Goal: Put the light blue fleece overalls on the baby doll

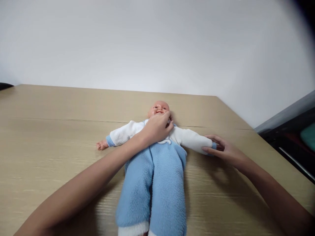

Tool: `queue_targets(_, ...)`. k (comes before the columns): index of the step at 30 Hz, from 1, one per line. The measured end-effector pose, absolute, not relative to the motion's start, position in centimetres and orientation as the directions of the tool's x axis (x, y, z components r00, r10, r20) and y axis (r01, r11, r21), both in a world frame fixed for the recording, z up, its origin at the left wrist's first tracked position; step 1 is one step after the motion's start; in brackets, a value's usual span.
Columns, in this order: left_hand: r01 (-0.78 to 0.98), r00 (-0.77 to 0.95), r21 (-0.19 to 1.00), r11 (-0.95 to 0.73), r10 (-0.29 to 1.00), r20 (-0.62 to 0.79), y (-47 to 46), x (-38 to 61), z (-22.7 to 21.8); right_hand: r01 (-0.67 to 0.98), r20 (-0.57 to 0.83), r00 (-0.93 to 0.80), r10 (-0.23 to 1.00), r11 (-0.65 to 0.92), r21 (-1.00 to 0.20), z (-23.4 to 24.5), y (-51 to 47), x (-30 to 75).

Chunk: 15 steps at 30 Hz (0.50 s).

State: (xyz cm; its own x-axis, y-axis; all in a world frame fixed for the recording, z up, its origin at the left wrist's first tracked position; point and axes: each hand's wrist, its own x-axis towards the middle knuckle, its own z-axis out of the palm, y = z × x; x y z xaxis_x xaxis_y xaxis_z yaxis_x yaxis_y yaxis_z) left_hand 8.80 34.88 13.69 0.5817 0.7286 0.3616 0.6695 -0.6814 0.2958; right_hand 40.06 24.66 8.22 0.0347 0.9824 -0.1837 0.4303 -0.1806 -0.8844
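A baby doll (163, 105) lies on its back, head toward the wall, arms spread out to both sides. It wears a fleecy outfit (167, 183) with blue legs, white sleeves and blue cuffs. Across its upper chest, just under the chin, rests my left hand (158, 127), fingers curled in at the collar; the fingertips are partly hidden. My right hand (222, 149) is at the end of the sleeve (194, 140) on the right, thumb and fingers on either side of the cuff. The doll's other hand (102, 145) lies bare on the left.
Beneath the doll is a light wooden table (61, 157) with a seam running across it. A pale wall (137, 42) rises behind. Past the table's right edge stands a dark object (290, 141) with a teal patch. Another dark shape (5, 86) shows at the far left.
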Motion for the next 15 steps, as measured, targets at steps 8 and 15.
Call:
queue_targets(8, 0.599, 0.601, 0.309, -0.738, 0.670, 0.435, 35.5, 8.7, 12.5, 0.661, 0.138, 0.155, 0.978, 0.001, -0.751, 7.0, 24.4, 39.0)
queue_targets(15, 0.597, 0.603, 0.202, -0.776, 0.601, 0.525, 34.4, 8.4, 13.5, 0.748, 0.535, -0.045, 0.844, 0.383, -0.542, 8.6, 21.2, 31.2)
